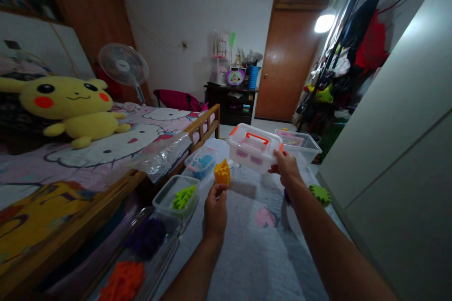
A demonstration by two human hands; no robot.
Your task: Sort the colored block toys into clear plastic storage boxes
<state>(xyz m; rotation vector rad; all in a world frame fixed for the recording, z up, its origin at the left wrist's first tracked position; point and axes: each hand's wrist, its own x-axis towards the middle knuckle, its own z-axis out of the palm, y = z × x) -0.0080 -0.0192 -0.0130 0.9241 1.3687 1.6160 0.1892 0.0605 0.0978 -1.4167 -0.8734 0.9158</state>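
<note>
My left hand [215,207] is closed on a small yellow-orange block of notched pieces [222,173], held upright over the bed cover. Gripped by its right end, a clear plastic box with an orange handle and latches [254,146] is in my right hand [285,167]; pinkish pieces show through its wall. Left of my left hand, an open clear container [160,197] holds lime-green pieces [183,197]. Behind it stands a lidded box with blue contents [202,162]. Nearer me lie dark purple pieces [147,237] and orange-red pieces [123,281] in clear containers.
A larger clear bin [305,146] stands behind the held box. Green notched pieces [320,194] lie right of my forearm, near a white cabinet [399,117]. A wooden bed rail [130,183] runs along the left, with plastic wrap [158,157] over it. A yellow plush toy [70,108] sits beyond.
</note>
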